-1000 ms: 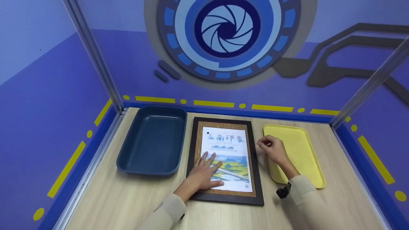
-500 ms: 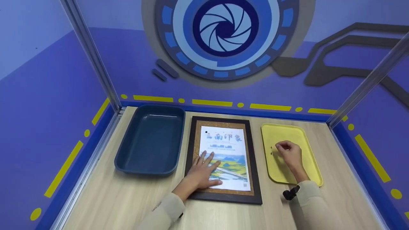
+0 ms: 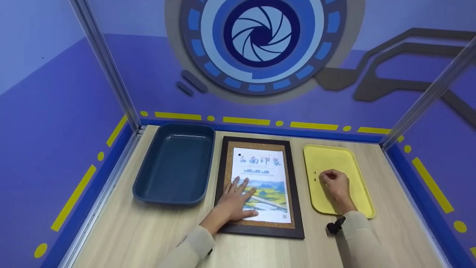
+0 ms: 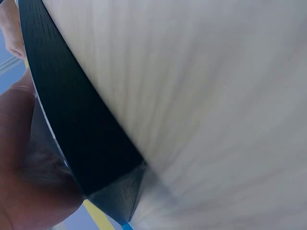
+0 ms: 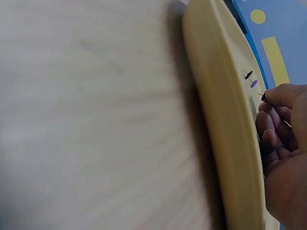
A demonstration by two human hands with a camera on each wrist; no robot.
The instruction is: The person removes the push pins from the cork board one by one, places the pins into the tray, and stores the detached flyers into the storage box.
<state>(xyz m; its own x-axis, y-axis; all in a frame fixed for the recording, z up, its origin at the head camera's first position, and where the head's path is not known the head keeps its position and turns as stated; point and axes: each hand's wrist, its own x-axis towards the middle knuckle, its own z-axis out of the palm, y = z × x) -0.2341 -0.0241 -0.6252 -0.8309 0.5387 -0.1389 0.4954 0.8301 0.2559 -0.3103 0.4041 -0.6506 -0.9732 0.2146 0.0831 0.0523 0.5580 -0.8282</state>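
Observation:
My left hand (image 3: 236, 203) rests with spread fingers on a printed poster (image 3: 266, 186), which lies on a cork board (image 3: 227, 175) in a black frame (image 3: 297, 201). A black thumbtack (image 3: 239, 155) sits at the poster's top left corner. Over the yellow tray (image 3: 349, 163), my right hand (image 3: 336, 186) pinches a dark thumbtack (image 5: 263, 97) between thumb and forefinger, its pin sticking out in the right wrist view. Just left of those fingertips, a black thumbtack (image 5: 248, 74) and a purple thumbtack (image 5: 253, 84) lie in the tray. The left wrist view shows mostly the frame's edge (image 4: 76, 105).
A deep dark blue tray (image 3: 174, 167) stands left of the board. All of it is on a wooden table (image 3: 260, 253), with blue panel walls (image 3: 141, 74) at the back and sides.
My right hand has moved right, from beside the board's right edge to over the yellow tray, then slightly down to the thumbtacks. My left hand has stayed on the poster.

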